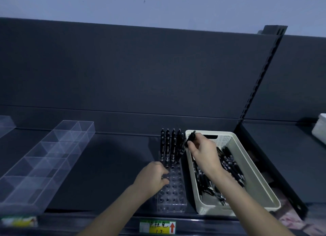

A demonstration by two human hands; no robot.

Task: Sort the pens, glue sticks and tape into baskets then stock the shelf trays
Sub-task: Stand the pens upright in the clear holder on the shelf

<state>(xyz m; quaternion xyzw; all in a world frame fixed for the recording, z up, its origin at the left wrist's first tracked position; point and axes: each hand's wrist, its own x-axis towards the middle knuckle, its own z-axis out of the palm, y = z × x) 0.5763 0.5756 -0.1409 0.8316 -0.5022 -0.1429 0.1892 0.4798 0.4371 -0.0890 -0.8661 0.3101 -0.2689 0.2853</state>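
Observation:
A clear pen holder tray [172,197] with rows of holes sits on the dark shelf. Several black pens [170,145] stand upright in its far rows. My left hand [152,176] rests on the tray's left side, fingers curled on it. To the right stands a cream basket [255,179] with several black pens [229,163] lying inside. My right hand [202,151] is above the basket's far left corner, pinching one black pen [190,138] tilted toward the standing pens.
A long clear divided tray [45,158] lies on the shelf at left. Another clear tray corner [6,124] shows at far left. A price label [157,227] is on the shelf's front edge. A white object [320,128] sits on the neighbouring shelf at right.

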